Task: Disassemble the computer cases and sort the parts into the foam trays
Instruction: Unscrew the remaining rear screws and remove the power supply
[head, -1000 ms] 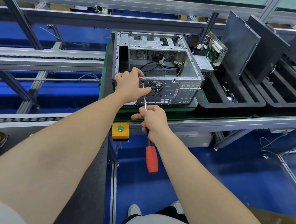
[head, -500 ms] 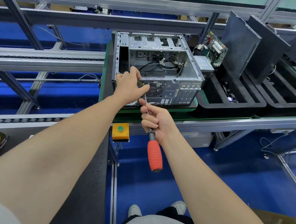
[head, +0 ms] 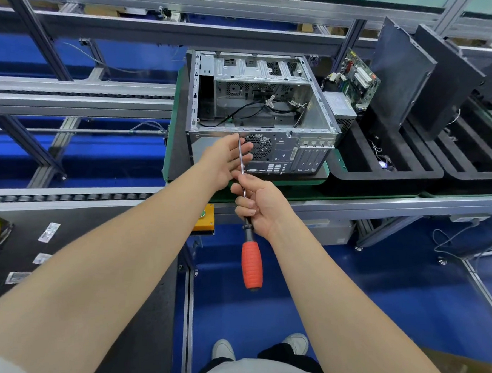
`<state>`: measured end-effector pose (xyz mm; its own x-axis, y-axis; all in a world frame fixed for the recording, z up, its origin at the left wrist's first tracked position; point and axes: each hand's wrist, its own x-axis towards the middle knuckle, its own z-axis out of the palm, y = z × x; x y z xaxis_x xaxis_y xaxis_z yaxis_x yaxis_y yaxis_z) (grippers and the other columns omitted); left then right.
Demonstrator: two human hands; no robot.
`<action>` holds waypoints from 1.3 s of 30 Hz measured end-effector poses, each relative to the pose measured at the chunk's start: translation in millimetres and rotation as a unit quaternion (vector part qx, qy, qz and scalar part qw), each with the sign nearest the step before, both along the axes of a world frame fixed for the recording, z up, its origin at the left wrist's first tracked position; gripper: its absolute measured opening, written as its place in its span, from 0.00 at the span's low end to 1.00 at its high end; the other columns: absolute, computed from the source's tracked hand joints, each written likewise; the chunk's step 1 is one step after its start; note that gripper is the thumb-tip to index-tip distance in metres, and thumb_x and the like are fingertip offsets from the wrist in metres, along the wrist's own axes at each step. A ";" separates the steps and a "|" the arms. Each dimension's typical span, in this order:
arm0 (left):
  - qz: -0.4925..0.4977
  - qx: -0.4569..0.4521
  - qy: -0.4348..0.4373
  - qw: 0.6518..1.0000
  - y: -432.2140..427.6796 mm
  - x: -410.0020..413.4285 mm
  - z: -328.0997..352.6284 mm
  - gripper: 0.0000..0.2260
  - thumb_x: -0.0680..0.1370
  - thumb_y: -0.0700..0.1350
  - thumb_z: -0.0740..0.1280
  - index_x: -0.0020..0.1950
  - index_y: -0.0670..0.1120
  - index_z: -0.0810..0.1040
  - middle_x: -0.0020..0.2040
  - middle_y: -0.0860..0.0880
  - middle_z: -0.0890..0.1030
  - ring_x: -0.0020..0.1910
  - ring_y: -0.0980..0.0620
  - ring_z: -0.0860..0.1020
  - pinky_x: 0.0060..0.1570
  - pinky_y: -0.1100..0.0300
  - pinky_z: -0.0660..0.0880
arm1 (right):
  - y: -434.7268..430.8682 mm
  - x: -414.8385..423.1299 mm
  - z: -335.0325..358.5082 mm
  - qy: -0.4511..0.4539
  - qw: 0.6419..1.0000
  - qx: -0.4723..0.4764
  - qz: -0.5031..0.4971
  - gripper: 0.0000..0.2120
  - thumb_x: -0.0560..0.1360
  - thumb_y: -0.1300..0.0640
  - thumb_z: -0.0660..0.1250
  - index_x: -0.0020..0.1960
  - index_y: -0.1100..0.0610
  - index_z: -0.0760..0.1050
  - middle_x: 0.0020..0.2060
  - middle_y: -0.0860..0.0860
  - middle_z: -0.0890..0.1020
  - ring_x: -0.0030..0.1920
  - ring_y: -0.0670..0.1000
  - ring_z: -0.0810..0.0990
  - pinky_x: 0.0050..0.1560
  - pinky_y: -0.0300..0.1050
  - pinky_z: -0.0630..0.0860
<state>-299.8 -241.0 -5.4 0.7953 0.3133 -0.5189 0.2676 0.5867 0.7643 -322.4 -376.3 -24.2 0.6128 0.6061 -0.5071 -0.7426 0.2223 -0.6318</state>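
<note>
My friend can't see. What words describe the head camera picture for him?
A person's right hand grips a red-handled screwdriver by its shaft, tip up at the back of an open computer case, with the open left hand beside the shaft. Black foam trays sit to the right.

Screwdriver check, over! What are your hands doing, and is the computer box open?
Right hand grips screwdriver by the shaft, tip at rear of computer case. Left hand open beside the shaft. Case side open, cables inside. Nothing seen in the way.

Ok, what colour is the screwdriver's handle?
The handle is orange-red, black near the shaft; head view shows it best.
</note>
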 end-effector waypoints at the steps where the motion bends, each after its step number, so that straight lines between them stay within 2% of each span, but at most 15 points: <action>1: -0.002 -0.005 0.003 1.000 -0.3 1.3 0.4 0.08 0.85 0.51 0.63 0.57 0.47 0.77 0.45 0.53 0.86 0.40 0.53 0.82 0.38 0.60 0.71 | 0.2 0.3 -1.5 -0.005 1.000 -0.009 -0.001 0.07 0.86 0.59 0.61 0.59 0.59 0.77 0.31 0.51 0.80 0.21 0.42 0.63 0.18 0.34 0.61; 4: 0.001 -0.027 0.005 1.000 -1.5 3.1 1.2 0.07 0.85 0.49 0.64 0.60 0.48 0.77 0.47 0.54 0.85 0.41 0.55 0.82 0.39 0.62 0.74 | 0.0 1.6 -6.2 -0.015 1.000 -0.027 0.004 0.07 0.86 0.59 0.63 0.59 0.58 0.78 0.31 0.51 0.81 0.22 0.43 0.64 0.19 0.34 0.62; 10: 0.035 -0.060 0.016 0.997 -4.4 8.2 -1.8 0.05 0.82 0.48 0.64 0.51 0.50 0.79 0.44 0.55 0.86 0.39 0.55 0.83 0.37 0.61 0.74 | -2.3 3.7 -13.2 -0.033 0.998 -0.045 0.010 0.08 0.85 0.58 0.64 0.63 0.57 0.77 0.34 0.51 0.81 0.23 0.44 0.65 0.20 0.36 0.63; 17: 0.080 -0.070 0.014 0.994 -13.5 12.7 -5.6 0.08 0.81 0.46 0.67 0.57 0.46 0.82 0.42 0.54 0.87 0.34 0.58 0.83 0.31 0.64 0.76 | -7.4 3.6 -15.1 -0.047 0.997 -0.060 0.014 0.08 0.85 0.57 0.65 0.62 0.57 0.78 0.34 0.51 0.82 0.24 0.44 0.65 0.22 0.36 0.63; 21: 0.092 -0.061 0.012 0.994 -18.6 14.9 -4.8 0.07 0.80 0.46 0.66 0.49 0.45 0.82 0.39 0.54 0.86 0.32 0.59 0.82 0.29 0.66 0.76 | -10.7 4.6 -18.8 -0.082 0.993 -0.086 0.027 0.11 0.85 0.56 0.65 0.65 0.57 0.78 0.35 0.51 0.82 0.24 0.46 0.66 0.23 0.38 0.63; 25: 0.070 -0.060 -0.010 0.996 -26.2 15.9 -8.7 0.05 0.79 0.46 0.66 0.49 0.47 0.80 0.43 0.53 0.87 0.31 0.57 0.81 0.27 0.65 0.74 | -18.8 2.5 -29.2 -0.126 0.986 -0.108 0.020 0.11 0.86 0.53 0.64 0.65 0.56 0.79 0.35 0.50 0.82 0.26 0.47 0.68 0.26 0.40 0.66; 32: -0.021 -0.024 0.000 0.999 -79.0 40.1 -7.1 0.06 0.80 0.49 0.63 0.50 0.50 0.78 0.46 0.54 0.87 0.29 0.56 0.79 0.28 0.64 0.72 | -49.6 7.4 -49.7 -0.200 0.964 -0.155 -0.077 0.11 0.87 0.50 0.61 0.57 0.55 0.78 0.34 0.53 0.81 0.25 0.50 0.69 0.26 0.43 0.66; 35: -0.068 -0.008 0.008 0.998 -115.8 60.8 -3.2 0.07 0.80 0.49 0.61 0.49 0.49 0.77 0.44 0.53 0.87 0.28 0.55 0.79 0.29 0.63 0.71 | -74.1 18.2 -57.5 -0.228 0.949 -0.168 -0.138 0.14 0.88 0.48 0.58 0.52 0.54 0.77 0.34 0.56 0.81 0.26 0.52 0.72 0.26 0.42 0.70; 39: -0.106 -0.009 -0.004 0.994 -171.0 94.5 -3.0 0.09 0.82 0.46 0.59 0.49 0.45 0.76 0.41 0.47 0.87 0.29 0.52 0.79 0.29 0.63 0.73 | -112.3 44.8 -61.4 -0.260 0.924 -0.181 -0.216 0.16 0.88 0.45 0.57 0.47 0.52 0.74 0.33 0.57 0.81 0.27 0.56 0.77 0.27 0.43 0.73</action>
